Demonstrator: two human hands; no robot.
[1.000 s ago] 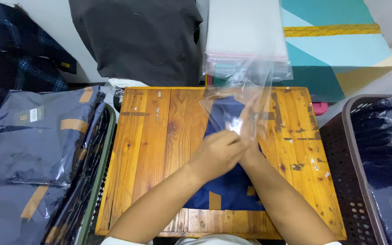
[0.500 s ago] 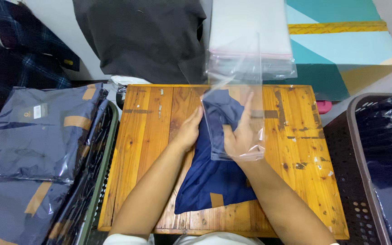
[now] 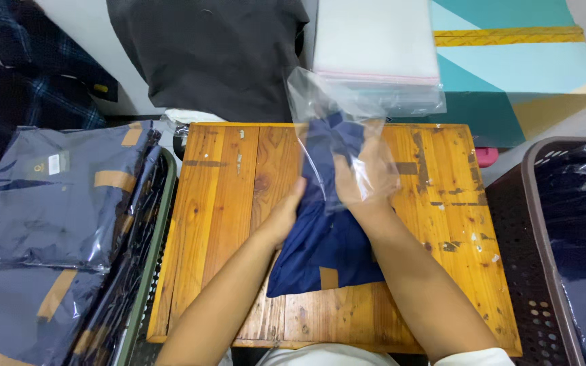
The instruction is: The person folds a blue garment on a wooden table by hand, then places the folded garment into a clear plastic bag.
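While the garment [image 3: 323, 244] lies on the table [image 3: 232, 203] with its long axis running away from the person, its far end is already inside the clear bag [image 3: 337, 115] and its near end is still bare on the wood. That far-to-near line is the relation that matters here: the bag mouth faces the person, and the cloth points straight into it.

The right hand [image 3: 364, 179] is inside the bag, seen through the film, fingers curled and closed on the upper part of the garment. The left hand [image 3: 289, 213] is outside, at the garment's left edge near the bag mouth, fingers bent; it touches the cloth, but whether it also pinches the bag's edge cannot be told. Both hands sit on the garment's far half; the right one is further in and the nearer to the bag's closed end.

The bag's closed end stands up off the table, crumpled, just in front of a stack of flat bags [image 3: 374, 47]. A tan label shows on the garment's near hem.

To the left, a crate [image 3: 164, 224] holds bagged garments [image 3: 55, 196]. To the right, a dark basket [image 3: 530, 224] holds more navy cloth in film.
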